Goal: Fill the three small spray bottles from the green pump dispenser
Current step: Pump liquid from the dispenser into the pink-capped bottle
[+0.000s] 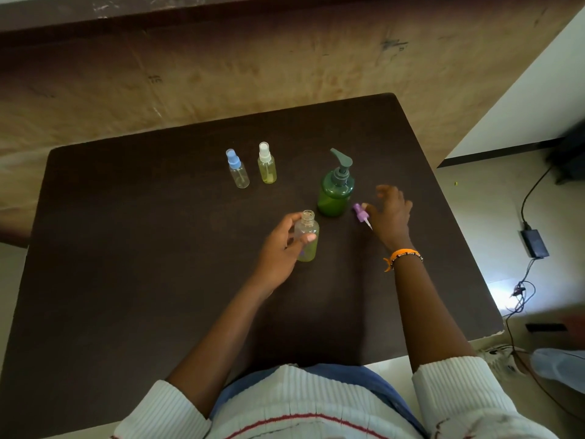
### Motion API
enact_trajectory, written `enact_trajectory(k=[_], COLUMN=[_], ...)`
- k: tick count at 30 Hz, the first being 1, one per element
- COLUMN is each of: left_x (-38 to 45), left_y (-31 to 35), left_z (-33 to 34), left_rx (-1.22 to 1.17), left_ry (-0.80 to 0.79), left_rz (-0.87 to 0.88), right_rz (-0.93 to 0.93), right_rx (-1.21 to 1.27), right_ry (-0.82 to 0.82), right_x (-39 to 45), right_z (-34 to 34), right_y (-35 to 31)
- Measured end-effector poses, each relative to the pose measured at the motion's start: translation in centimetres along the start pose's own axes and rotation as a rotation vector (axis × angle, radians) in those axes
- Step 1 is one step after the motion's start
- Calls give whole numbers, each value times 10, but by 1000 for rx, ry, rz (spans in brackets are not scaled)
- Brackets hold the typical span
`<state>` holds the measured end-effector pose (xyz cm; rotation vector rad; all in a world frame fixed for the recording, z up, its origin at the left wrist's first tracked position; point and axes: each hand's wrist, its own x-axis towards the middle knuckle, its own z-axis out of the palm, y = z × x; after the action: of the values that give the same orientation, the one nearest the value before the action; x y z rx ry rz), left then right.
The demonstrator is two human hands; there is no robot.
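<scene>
1. While bare dark table [126,248] stretches wide to your left, the green pump dispenser [335,193] stands mid-table.
2. Your left hand [280,248] grips the uncapped bottle [306,237]; your right hand [391,213], fingers spread, touches the purple spray cap [360,213].

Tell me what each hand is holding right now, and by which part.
The left hand grips the uncapped bottle round its body. The right hand touches the purple spray cap lying on the table; whether it grips it cannot be told.
</scene>
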<state>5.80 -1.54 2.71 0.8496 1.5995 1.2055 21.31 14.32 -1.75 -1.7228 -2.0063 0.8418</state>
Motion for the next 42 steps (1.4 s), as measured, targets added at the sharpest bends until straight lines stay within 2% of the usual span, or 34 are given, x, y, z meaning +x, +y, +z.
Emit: enact_trajectory(k=[5,8,13,23,34,36,39,42], left_x=[1,2,3,0,0,1,4,8], left_y=[0,1,5,6,11,15,17,18], left_z=[2,1,-7,-13,-8,-8,-8,-4], left_rx=[10,19,35,37,108,108,115,148], left_ry=[17,26,64,106,114,125,142,155], left_rz=[-9,-3,14,21,43,51,47,58], right_rz=[-167,-185,-204,-229,-223,-183,-61,152], right_rx=[220,317,328,306,323,471,754,817], right_ry=[-206,-203,-168,-331,-620,-578,-345,-149], right_x=[3,-1,-6,-33,-38,-41,-44,-33], right_z=[3,13,18,7,-19,-28,-35,-29], right_y=[-24,-40,-47,-28,-22,-23,-31,-59])
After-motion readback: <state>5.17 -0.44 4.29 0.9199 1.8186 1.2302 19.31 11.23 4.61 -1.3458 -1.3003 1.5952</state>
